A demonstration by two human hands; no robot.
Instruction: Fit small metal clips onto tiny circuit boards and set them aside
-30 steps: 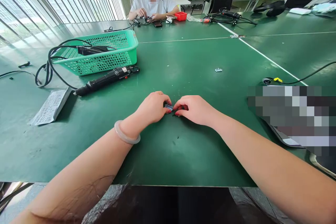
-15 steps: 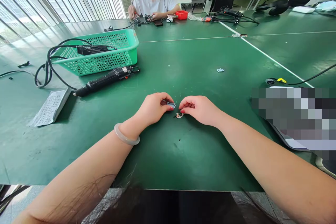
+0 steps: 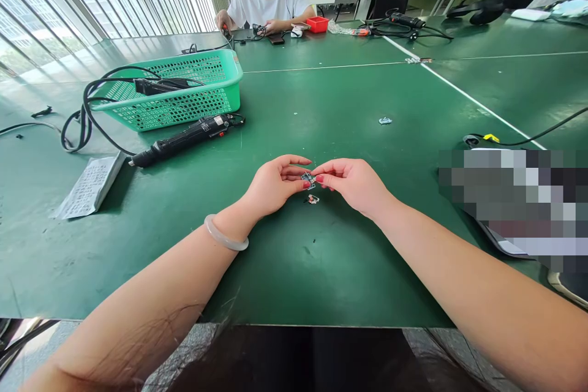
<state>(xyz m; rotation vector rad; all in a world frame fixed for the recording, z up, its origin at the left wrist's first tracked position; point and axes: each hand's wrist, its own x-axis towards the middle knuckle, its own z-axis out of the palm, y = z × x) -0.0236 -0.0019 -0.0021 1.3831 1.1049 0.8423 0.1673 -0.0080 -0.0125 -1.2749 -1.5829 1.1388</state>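
Preferably, the left hand (image 3: 271, 188), its grip pinching the small grey part (image 3: 307, 181) over the near worktop (image 3: 349, 282), should steady it lightly, as thin edges may bend. It looks flat, with openings and pale edges. At its right side, the right hand (image 3: 353, 186) needs gentle fingertips; what its grip holds, I cannot tell.

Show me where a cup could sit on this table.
Nearly bare tabletop shows between the green basket and far loose piece, and between the paper and left forearm. Crowded: around the black tool, and where left hand and right hand hold a small part near a loose bit.
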